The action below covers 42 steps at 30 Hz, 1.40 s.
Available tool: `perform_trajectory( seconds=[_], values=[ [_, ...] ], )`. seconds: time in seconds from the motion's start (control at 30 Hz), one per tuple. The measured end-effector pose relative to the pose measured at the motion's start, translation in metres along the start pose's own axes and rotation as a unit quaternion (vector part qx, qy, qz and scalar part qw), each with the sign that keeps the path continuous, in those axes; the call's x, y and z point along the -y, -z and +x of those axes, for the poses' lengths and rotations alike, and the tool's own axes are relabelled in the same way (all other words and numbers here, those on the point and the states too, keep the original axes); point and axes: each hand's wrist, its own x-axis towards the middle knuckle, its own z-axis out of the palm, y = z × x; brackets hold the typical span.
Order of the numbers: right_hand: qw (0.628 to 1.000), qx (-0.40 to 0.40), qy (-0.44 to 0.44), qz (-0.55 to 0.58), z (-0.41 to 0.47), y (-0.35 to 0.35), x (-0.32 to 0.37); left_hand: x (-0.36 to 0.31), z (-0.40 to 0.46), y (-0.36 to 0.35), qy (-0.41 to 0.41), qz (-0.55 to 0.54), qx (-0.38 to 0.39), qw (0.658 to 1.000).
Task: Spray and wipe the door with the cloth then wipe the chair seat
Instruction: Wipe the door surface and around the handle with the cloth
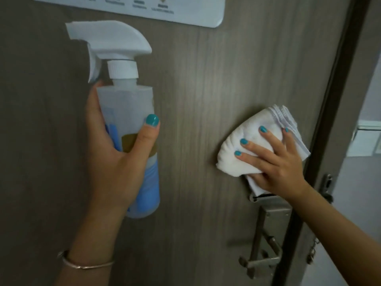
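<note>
While the left hand point(115, 153) holds the spray bottle point(132, 120) upright in front of the door point(206, 89), its fingers wrap the far side of the translucent body and the thumb lies across the near face, above the blue liquid in the lower part. A white trigger head tops the bottle, nozzle pointing left; no finger rests on the trigger. A thin metal bangle point(86, 263) circles the left wrist at the lower left. Farther right, the right hand point(276, 162) presses a bunched white cloth point(243, 149) flat against the door, fingers spread over the fabric, forearm entering from the lower right. Folded edges of the cloth project past the fingertips at upper right. Just below the cloth sits a metal lock plate with lever handle point(266, 234). The door surface is grey-brown wood grain; a white sign point(165, 9) with blurred print is fixed at its top. At far right, the dark door edge point(329, 120) borders a pale room beyond. The chair seat is not in view.
</note>
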Motion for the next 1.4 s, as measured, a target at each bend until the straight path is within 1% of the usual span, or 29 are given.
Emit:
perform_trajectory(
  seconds=[0.1,0.2,0.33,0.43,0.53,0.73,0.8,0.93,1.0,1.2,1.33,1.4],
  values=[
    [0.999,-0.001,-0.047,-0.014,-0.036,0.013,-0.028,-0.004,-0.006,-0.021,-0.002,-0.011,-0.001,1.0],
    [0.997,0.01,-0.079,-0.011,-0.053,0.017,-0.039,-0.007,-0.012,-0.028,-0.011,-0.015,-0.008,1.0],
    [0.997,-0.001,-0.079,-0.015,-0.047,0.002,-0.038,-0.009,-0.014,-0.025,-0.017,-0.007,-0.03,0.999],
    [0.996,-0.027,-0.086,0.007,-0.035,-0.008,-0.019,-0.007,-0.01,-0.015,-0.009,-0.004,-0.05,0.999],
    [0.996,-0.036,-0.066,0.044,-0.01,-0.019,0.034,-0.006,-0.006,-0.001,-0.004,0.016,-0.077,0.997],
    [0.995,-0.007,0.055,0.088,0.076,-0.049,0.161,-0.011,-0.007,0.052,-0.022,0.096,-0.115,0.988],
    [0.993,-0.014,0.059,0.1,0.105,-0.059,0.197,-0.017,-0.008,0.078,-0.025,0.133,-0.123,0.983],
    [0.992,-0.024,0.017,0.127,0.162,-0.075,0.275,-0.03,-0.014,0.139,-0.032,0.199,-0.15,0.968],
    [0.99,-0.02,0.011,0.139,0.193,-0.083,0.313,-0.039,-0.016,0.17,-0.033,0.222,-0.162,0.961],
    [0.987,-0.002,0.053,0.151,0.282,-0.105,0.402,-0.066,-0.012,0.25,-0.055,0.267,-0.166,0.948],
    [0.986,0.014,0.092,0.138,0.323,-0.109,0.444,-0.073,0.001,0.288,-0.036,0.242,-0.16,0.956],
    [0.983,0.023,0.12,0.139,0.335,-0.111,0.453,-0.073,0.01,0.304,-0.028,0.228,-0.147,0.962]
  ],
)
